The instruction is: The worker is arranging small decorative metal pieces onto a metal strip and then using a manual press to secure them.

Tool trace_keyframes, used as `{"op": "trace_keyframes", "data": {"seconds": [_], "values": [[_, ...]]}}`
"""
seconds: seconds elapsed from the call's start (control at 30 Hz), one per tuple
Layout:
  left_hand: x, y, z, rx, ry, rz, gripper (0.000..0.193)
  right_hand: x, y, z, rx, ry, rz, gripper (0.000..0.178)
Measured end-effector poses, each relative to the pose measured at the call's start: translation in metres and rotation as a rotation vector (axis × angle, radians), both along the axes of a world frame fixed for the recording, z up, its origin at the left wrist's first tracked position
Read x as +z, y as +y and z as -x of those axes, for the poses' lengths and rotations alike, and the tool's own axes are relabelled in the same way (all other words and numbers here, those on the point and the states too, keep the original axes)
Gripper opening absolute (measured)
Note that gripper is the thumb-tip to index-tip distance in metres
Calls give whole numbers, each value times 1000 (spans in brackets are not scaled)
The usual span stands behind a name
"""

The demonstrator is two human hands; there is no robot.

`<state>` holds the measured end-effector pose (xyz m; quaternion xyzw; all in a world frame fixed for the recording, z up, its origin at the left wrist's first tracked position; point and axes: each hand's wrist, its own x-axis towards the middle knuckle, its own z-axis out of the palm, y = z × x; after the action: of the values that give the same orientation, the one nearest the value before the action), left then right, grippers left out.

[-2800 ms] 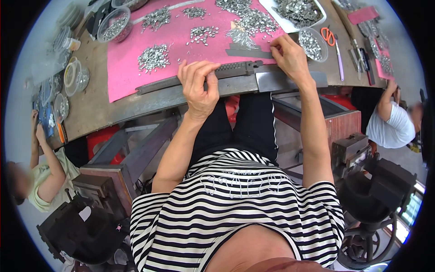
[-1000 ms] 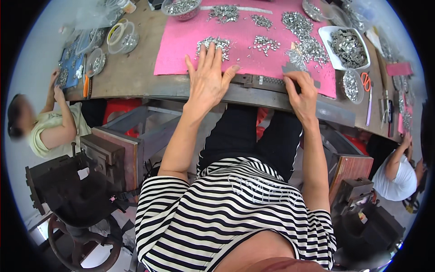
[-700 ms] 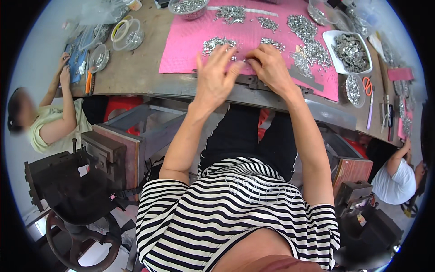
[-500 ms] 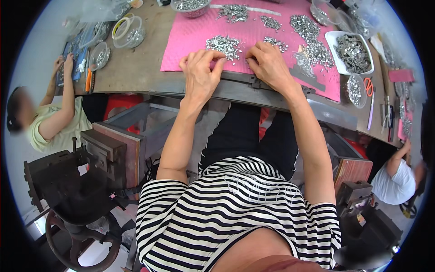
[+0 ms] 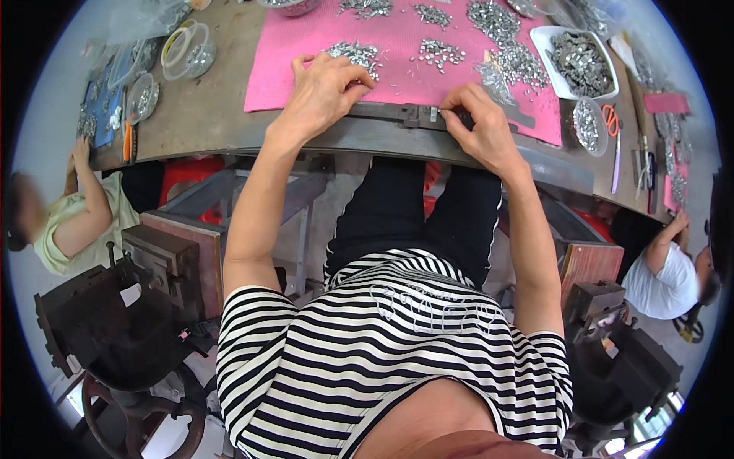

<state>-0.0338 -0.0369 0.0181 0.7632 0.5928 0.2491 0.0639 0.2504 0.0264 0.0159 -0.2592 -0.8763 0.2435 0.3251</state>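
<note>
My left hand (image 5: 325,92) is at the near edge of the pink mat (image 5: 397,46), beside a pile of small shiny metal pieces (image 5: 355,55). Its thumb and forefinger are pinched together; whatever lies between them is too small to make out. At the table's front edge, my right hand (image 5: 485,126) is closed in a pinch over a dark metal bar fixture (image 5: 410,116). A tiny shiny piece (image 5: 434,114) shows on the fixture beside the right fingertips. What the right fingers hold, if anything, is hidden. Farther in lies another small pile of metal pieces (image 5: 441,55).
At right stand a white tray (image 5: 544,57) of metal parts, a clear tub (image 5: 589,126) and orange-handled scissors (image 5: 610,121). Clear tubs (image 5: 143,99) and an orange-handled tool (image 5: 128,141) lie at left. One person (image 5: 84,214) sits at left, another (image 5: 665,275) at right.
My right hand has moved from beside the metal pieces on the mat to the fixture at the table edge. The left hand stays near its pile. The whole view has shifted slightly.
</note>
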Motion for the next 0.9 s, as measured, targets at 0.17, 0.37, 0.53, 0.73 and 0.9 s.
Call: {"op": "trace_keyframes", "data": {"seconds": [0.17,0.37,0.53,0.73,0.9], "values": [[3,4,1,-35,43,5,9,-3,-5,-7,-4,-54,-122,14],[1,4,5,-88,89,-63,10,-3,-9,-8,-12,-111,-217,19],[0,3,6,-74,99,-54,10,5,-7,-7,33,-88,-222,12],[5,3,5,-70,108,-22,11,5,26,37,21,-99,-200,13],[5,1,5,-2,127,-49,10,-16,52,87,104,-91,-318,16]]}}
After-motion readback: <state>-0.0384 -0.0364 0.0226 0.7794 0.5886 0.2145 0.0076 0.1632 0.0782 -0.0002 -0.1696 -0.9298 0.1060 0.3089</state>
